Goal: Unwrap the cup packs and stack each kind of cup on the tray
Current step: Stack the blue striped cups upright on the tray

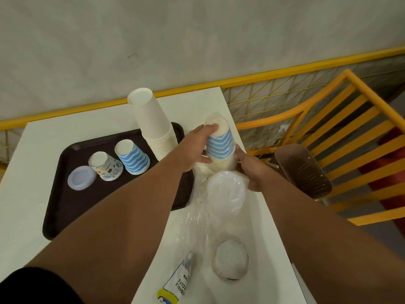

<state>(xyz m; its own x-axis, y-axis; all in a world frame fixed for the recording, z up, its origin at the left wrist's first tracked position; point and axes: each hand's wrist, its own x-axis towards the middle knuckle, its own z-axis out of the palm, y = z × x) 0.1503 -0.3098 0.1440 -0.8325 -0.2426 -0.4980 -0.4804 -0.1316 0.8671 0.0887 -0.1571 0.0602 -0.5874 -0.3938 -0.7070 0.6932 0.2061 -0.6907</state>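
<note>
My left hand (194, 150) grips a stack of blue-and-white striped cups (219, 142) held bottom-up over the table's right side. My right hand (249, 170) pinches the clear wrapper (235, 160) at the stack's lower end. A dark brown tray (65, 205) holds a tall stack of white cups (153, 126), one striped cup (133, 157), a patterned cup (106, 166) and a translucent lid (81, 175), all upside down.
On the white table (28, 213) nearer to me lie a wrapped pack of white cups (225, 191), loose clear plastic (195, 227), a printed wrapper (175, 284) and a round wrapped pack (231, 261). A pack of brown cups (303, 172) sits at the right edge. A yellow chair (350, 132) stands right.
</note>
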